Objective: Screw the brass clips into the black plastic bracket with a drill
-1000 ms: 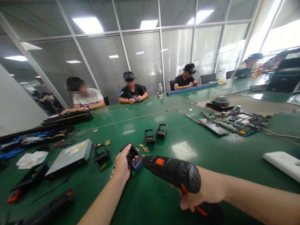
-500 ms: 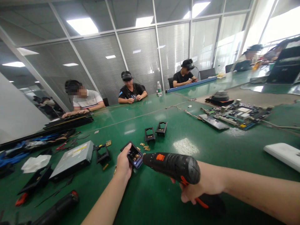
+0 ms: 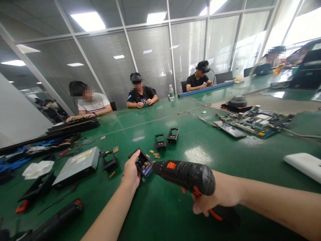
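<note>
My left hand (image 3: 132, 166) is closed around a black plastic housing (image 3: 144, 164), tilted so that its hollow side with small brass parts faces me. In my right hand (image 3: 205, 202) is a black and orange cordless drill (image 3: 184, 174), gripped by its handle. The drill's nose points left at the housing's right edge; whether they touch, I cannot tell. Small brass plates (image 3: 155, 155) lie just beyond the housing. Two similar black frames (image 3: 160, 142) stand farther back, and another black frame (image 3: 109, 162) sits left of my left hand.
On the left lie a metal disc drive (image 3: 77, 166), white tissue (image 3: 37, 169) and a black tool with a red end (image 3: 59, 219). A circuit board (image 3: 263, 121) and a white box (image 3: 304, 166) are on the right. Several people sit across the green table (image 3: 135, 124).
Both hands hold almost the same pose, the housing and drill still close together. The whole view has shifted slightly.
</note>
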{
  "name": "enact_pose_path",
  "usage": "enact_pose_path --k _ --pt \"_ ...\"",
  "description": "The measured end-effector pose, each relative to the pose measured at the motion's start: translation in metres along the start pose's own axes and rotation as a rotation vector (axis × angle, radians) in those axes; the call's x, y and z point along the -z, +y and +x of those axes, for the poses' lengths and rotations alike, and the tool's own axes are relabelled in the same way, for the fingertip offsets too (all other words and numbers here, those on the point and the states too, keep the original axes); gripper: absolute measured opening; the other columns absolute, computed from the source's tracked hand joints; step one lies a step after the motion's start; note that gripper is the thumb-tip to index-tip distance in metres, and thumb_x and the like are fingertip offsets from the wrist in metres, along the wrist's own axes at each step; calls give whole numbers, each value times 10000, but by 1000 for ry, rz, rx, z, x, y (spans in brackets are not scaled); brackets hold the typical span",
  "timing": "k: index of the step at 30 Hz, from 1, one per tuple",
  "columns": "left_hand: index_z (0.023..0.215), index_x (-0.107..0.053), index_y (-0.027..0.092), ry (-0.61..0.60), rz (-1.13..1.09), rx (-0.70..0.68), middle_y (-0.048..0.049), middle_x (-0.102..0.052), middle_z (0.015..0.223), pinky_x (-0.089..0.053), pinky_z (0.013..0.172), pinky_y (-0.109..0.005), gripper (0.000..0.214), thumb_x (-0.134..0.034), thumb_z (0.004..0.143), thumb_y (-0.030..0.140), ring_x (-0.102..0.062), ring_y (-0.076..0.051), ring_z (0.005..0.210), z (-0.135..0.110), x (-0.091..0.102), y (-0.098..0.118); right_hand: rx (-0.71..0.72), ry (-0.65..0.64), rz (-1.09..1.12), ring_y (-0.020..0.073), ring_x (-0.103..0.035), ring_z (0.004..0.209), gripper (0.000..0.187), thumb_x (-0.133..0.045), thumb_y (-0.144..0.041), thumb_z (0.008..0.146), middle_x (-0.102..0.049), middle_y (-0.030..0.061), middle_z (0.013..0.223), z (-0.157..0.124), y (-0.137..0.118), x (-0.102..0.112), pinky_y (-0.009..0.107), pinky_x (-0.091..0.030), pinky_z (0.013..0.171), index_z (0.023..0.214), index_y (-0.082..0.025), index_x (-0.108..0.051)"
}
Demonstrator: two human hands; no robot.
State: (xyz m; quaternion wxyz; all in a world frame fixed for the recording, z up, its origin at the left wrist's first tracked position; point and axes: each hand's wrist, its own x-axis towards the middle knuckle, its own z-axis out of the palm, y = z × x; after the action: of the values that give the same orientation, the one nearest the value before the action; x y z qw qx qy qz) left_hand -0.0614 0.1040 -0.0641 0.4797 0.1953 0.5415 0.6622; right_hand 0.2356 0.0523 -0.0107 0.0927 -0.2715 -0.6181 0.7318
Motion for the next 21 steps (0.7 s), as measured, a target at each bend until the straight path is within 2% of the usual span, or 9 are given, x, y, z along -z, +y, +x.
enact_pose_path --k 4,8,11,13,17,21 --pt "944 -701 125 -15 10 -10 -100 -756 771 -630 619 -362 208 -754 858 307 -736 -240 632 -1 -1 1 6 2 5 110 -618 529 822 -867 -151 666 -655 -55 602 1 2 1 176 -519 493 1433 -196 -574" --pt "918 -709 118 -16 13 -25 -105 -757 763 -630 603 -363 183 -746 860 288 -729 -240 620 -3 -2 1 -23 35 -13 113 -624 533 765 -861 -153 650 -672 -35 603 1 5 3 179 -530 496 1373 -129 -610" --pt "924 -718 125 -10 19 -27 -105 -761 774 -631 582 -380 176 -753 855 284 -726 -250 618 -2 -1 1 -40 2 20 119 -643 556 794 -843 -110 641 -696 -36 638 1 4 2 195 -545 513 1390 -159 -582" --pt "928 -722 125 -20 17 -33 -106 -761 776 -631 584 -381 179 -763 850 281 -730 -255 633 -2 0 1 -52 8 28 114 -630 543 700 -829 -91 614 -684 -40 619 2 3 1 185 -528 496 1284 -141 -633" --pt "927 -729 106 -35 30 -29 -119 -751 748 -617 555 -367 201 -747 868 296 -721 -257 613 -2 0 1 -73 48 1 99 -603 521 351 -818 -136 572 -657 -18 586 5 3 -2 167 -503 468 897 -99 -690" --pt "938 -727 111 -25 16 -43 -115 -753 747 -618 567 -362 182 -743 869 278 -724 -255 617 -4 -1 2 -85 51 0 100 -602 514 419 -836 -144 561 -661 -26 578 5 4 -1 166 -498 464 946 -112 -674"
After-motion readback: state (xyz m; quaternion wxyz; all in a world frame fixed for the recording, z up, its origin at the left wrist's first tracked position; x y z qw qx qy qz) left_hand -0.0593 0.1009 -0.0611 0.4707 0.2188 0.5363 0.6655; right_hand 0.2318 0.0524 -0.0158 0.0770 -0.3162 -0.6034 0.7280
